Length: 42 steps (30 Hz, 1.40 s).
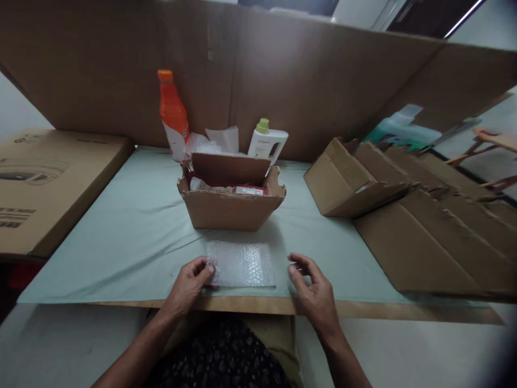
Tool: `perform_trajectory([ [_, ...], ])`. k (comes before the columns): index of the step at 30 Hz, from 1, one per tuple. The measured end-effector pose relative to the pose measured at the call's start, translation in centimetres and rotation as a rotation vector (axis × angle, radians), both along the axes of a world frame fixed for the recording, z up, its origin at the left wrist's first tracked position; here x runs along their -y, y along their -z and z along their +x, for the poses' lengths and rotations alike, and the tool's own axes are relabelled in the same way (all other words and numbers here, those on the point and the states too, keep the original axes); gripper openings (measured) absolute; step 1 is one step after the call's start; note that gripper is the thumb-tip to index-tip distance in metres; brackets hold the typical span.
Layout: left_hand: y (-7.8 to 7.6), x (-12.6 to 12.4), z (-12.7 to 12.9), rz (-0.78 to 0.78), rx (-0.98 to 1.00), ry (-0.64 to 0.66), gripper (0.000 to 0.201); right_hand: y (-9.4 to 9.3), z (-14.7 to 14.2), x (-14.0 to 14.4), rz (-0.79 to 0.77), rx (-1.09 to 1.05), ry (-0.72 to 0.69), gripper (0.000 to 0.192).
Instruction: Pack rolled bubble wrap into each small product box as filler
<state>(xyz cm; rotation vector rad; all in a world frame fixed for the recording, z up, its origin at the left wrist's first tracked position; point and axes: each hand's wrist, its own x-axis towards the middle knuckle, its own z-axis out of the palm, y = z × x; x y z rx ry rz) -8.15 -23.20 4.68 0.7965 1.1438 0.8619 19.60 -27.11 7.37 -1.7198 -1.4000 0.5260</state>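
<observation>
At the frame's lower centre, the left hand [188, 287] pinches bubble wrap [244, 264] by its left edge; the right hand [317, 296], fingers [298, 279] parted, hovers near.

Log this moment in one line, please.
left hand: pinching bubble wrap by left edge | right hand: holding nothing, beside wrap | open carton: beyond wrap

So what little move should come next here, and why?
Probably bring the right hand in to the free right edge of the bubble wrap: the left hand grips its left edge, while the right is empty and apart from it.
</observation>
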Motion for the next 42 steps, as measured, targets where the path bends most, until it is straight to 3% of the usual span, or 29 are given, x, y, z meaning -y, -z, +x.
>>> perform_trajectory([
  [2, -0.4, 0.4, 0.3, 0.045, -0.047, 0.057, 0.042, 0.1, -2.8, 0.3, -0.01, 0.032, -0.22, 0.028],
  [4, -1.1, 1.0, 1.0, 0.121, -0.051, 0.098, 0.039, 0.5, -6.0, 0.4, -0.001, 0.07, -0.421, 0.044],
  [6, -1.6, 1.6, 1.5, 0.218, -0.008, 0.161, 0.038, 1.3, -8.2, 0.3, 0.034, 0.086, -0.475, 0.059],
  [9, -1.7, 2.4, 1.6, 0.278, 0.082, 0.255, 0.044, 2.1, -8.4, -0.1, 0.015, -0.084, -0.331, 0.035],
  [11, -1.2, 2.7, 1.2, 0.283, 0.009, 0.197, 0.043, 1.7, -7.0, -0.2, -0.058, -0.26, -0.199, 0.033],
  [14, -0.1, 2.4, 0.8, 0.44, -0.358, -0.014, 0.042, -0.1, -4.9, 0.4, -0.103, -0.439, -0.105, 0.035],
  [16, 0.4, 1.8, 0.9, 0.599, -0.621, -0.065, 0.057, -1.4, -4.3, 1.1, -0.09, -0.489, -0.132, 0.033],
  [18, 0.4, 0.9, 1.3, 0.725, -0.838, 0.0, 0.071, -2.6, -4.0, 1.6, -0.044, -0.525, -0.134, 0.03],
  [20, 0.2, -0.1, 1.7, 0.77, -1.026, 0.142, 0.073, -3.6, -3.6, 1.7, 0.08, -0.584, -0.028, 0.025],
  [24, -0.4, -1.1, 2.2, 0.674, -1.29, 0.421, 0.037, -5.1, -1.0, 1.0, 0.382, -0.645, 0.267, 0.02],
  [27, -1.2, -1.1, 1.4, 0.62, -1.202, 0.455, 0.01, -5.0, 1.9, 1.3, 0.431, -0.451, 0.418, 0.021],
  [31, -3.3, -1.6, -2.3, 0.553, -0.811, 0.374, 0.01, -3.0, 4.8, 2.4, 0.315, -0.171, 0.556, 0.032],
  [34, -4.0, -2.7, -5.2, 0.472, -0.764, 0.332, 0.032, -0.3, 5.0, 1.8, 0.129, -0.087, 0.386, 0.037],
  [37, -2.6, -3.5, -6.9, 0.415, -1.022, 0.297, 0.049, 2.6, 4.3, 0.4, -0.011, 0.166, 0.181, 0.041],
  [39, -1.4, -3.9, -7.5, 0.482, -1.122, 0.208, 0.054, 3.7, 4.0, -0.5, -0.01, 0.375, 0.166, 0.045],
  [42, -0.6, -4.8, -7.9, 0.608, -1.045, 0.037, 0.062, 3.3, 3.6, -1.9, 0.081, 0.475, 0.171, 0.05],
])
